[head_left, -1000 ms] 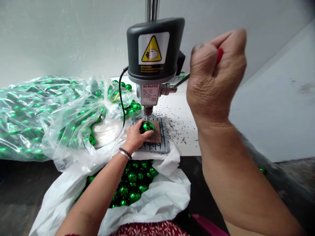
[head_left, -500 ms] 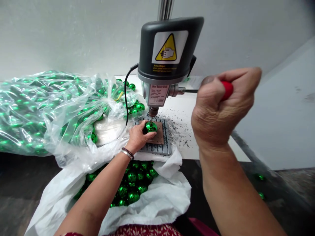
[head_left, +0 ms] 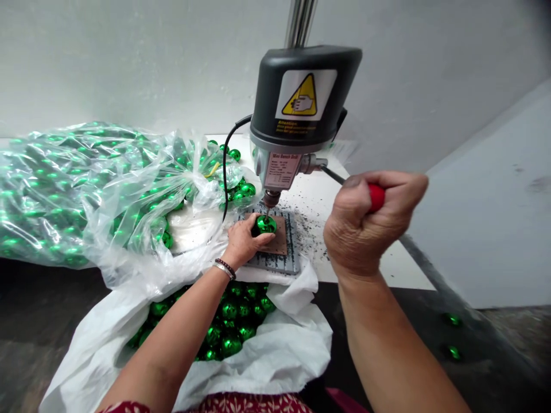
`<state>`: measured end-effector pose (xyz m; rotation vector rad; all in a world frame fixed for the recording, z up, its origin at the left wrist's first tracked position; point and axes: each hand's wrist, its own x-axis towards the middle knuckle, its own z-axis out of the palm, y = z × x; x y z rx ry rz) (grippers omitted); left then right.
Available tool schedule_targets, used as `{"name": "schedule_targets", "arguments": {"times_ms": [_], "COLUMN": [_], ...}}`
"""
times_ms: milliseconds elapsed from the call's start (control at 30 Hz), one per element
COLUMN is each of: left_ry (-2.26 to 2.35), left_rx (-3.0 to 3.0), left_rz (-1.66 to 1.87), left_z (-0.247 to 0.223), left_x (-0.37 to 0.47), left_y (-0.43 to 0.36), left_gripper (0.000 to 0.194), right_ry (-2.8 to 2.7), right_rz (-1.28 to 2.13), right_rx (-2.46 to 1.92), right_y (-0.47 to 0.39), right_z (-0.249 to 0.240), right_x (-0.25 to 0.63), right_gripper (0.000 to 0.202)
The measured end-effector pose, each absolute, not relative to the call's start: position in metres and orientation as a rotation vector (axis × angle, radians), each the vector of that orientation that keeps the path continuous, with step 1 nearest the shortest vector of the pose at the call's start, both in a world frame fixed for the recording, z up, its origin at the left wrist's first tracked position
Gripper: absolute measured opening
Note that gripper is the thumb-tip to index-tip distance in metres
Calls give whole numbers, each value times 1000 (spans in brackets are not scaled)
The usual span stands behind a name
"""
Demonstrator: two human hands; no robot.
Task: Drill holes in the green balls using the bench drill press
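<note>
My left hand point(head_left: 246, 238) grips a shiny green ball point(head_left: 266, 224) between thumb and fingers, on a brown board point(head_left: 279, 244) over the grey drill base point(head_left: 291, 261). Above it stands a bench drill point(head_left: 301, 115) with a warning label. Its bit, under the chuck point(head_left: 271, 198), comes down at the top of the ball; whether it has gone in I cannot tell. My right hand point(head_left: 370, 221) is wrapped round the red knob point(head_left: 376, 198) of the drill's feed lever point(head_left: 333, 174), to the right of the drill head.
A clear plastic bag point(head_left: 86, 195) full of green balls lies on the white table point(head_left: 404, 267) at left. Below the base, a white sack point(head_left: 297, 338) holds more balls. Dark shavings point(head_left: 310, 229) are scattered around the base. A black cable point(head_left: 225, 172) hangs left of the drill.
My right hand has pulled the lever knob downward, and the lever now slopes down. The left hand keeps its hold on the ball. The view has shifted slightly.
</note>
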<state>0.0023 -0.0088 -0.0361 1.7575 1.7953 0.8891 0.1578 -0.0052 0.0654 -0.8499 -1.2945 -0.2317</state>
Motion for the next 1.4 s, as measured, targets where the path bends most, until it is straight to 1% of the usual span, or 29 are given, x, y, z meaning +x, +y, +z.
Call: {"name": "schedule_targets", "arguments": {"times_ms": [300, 500, 567, 667, 767, 833, 933, 1033, 1100, 1133, 1200, 1267, 1300, 1400], "left_ry": [1800, 1800, 1786, 1739, 1649, 1575, 1488, 1391, 1368, 1396, 1553, 1821, 1980, 2338], "left_rx": [1758, 1745, 1729, 1690, 1633, 1623, 1703, 1829, 1865, 1857, 1806, 1753, 1745, 1760], "left_rz": [891, 909, 923, 966, 1052, 1088, 1012, 794, 684, 669, 723, 811, 843, 654], "left_z": [-34, -36, -36, -35, -32, -28, -18, -4, 5, 9, 13, 14, 14, 8], "left_x": [2, 1, 2, 2, 2, -2, -18, -42, -60, -69, -89, -114, -127, -170], "left_y": [-10, -9, -8, -8, -13, -23, -51, -86, -104, -109, -109, -99, -92, -75], "left_gripper": [42, 42, 40, 38, 38, 41, 47, 55, 57, 55, 43, 33, 31, 20], "right_ry": [-1289, -1349, -1340, -1318, -1370, -1352, -1336, -1305, -1286, -1292, -1311, -1324, -1324, -1335], "right_rz": [-223, -247, -248, -213, -16, 46, 61, 97, 104, 99, 91, 94, 93, 91], "right_rx": [-906, -862, -855, -839, -1037, -1157, -1146, -1177, -1260, -1283, -1277, -1230, -1210, -1194], "right_y": [-10, -12, -7, 9, 27, 36, 42, 38, 35, 34, 33, 35, 37, 38], "right_z": [47, 32, 44, 83, 127, 144, 151, 150, 151, 151, 151, 148, 146, 144], "right_x": [158, 160, 161, 161, 162, 162, 162, 160, 158, 158, 158, 159, 159, 160], "right_gripper": [7, 6, 8, 16, 19, 20, 22, 23, 22, 22, 21, 19, 18, 18]}}
